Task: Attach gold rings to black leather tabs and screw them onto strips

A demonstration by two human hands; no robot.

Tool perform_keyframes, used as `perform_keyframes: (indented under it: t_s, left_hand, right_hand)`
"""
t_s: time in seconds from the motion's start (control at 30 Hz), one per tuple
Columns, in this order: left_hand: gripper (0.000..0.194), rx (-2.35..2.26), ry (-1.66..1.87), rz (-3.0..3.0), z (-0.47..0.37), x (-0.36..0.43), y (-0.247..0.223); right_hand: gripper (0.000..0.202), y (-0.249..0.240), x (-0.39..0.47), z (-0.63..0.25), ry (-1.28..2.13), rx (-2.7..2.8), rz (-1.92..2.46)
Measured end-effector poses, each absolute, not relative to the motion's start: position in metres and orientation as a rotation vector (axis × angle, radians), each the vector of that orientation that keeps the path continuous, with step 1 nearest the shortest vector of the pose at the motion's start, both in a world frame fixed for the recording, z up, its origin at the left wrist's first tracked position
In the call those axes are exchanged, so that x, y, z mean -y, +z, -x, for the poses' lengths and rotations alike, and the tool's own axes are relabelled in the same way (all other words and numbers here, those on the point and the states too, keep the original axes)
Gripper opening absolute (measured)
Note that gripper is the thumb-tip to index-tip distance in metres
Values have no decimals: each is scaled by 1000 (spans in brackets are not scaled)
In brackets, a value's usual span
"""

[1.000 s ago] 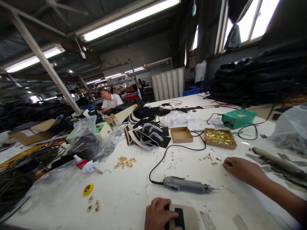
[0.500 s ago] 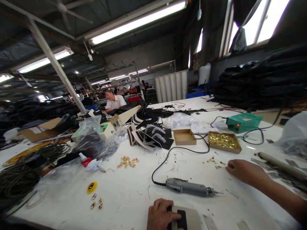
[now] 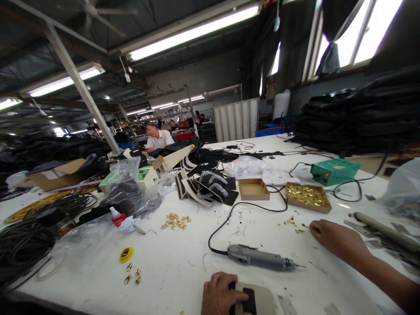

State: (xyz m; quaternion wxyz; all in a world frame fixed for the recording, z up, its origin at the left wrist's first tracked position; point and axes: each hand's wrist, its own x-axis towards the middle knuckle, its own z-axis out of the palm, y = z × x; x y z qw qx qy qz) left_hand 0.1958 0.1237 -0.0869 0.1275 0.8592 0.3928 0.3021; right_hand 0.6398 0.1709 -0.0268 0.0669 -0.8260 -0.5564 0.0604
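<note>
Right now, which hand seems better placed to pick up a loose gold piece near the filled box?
Probably the right hand: it is beside the loose gold pieces, while the left hand is farther off, on the beige and black piece.

Right grip nearer a loose gold piece, view swung slightly left

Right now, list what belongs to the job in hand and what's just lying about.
Likely the job's:
beige piece under the left hand
loose gold bits by the right hand
perhaps grey power tool

Seemingly lying about:
yellow roll
red bottle
</note>
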Motion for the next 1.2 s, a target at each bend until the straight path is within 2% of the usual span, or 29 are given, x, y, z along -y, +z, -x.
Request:
perform_keyframes:
  t_s: [0.37,0.57,0.63,0.73,0.87,1.2]
  left_hand:
    - [42,-1135,901,-2398,-199,-123,-92]
    - [31,-1213,723,-2283,-194,-107,-53]
    - [27,-1217,678,-2296,-193,-109,-49]
    - [27,-1216,648,-2310,-191,-111,-51]
    - [27,-1205,640,-2335,-189,-110,-53]
    - [23,-1192,618,-2324,-186,-114,-53]
  right_hand:
    - [19,-15,-171,-630,273,1607,2412]
    - [27,12,-117,-537,702,1451,1947]
    - [26,11,-98,-492,943,1488,1831]
    - [21,2,-77,-437,1117,1537,1701]
    - [16,-11,-71,-401,1095,1681,1659]
    - [14,-31,-79,-382,964,1764,1722]
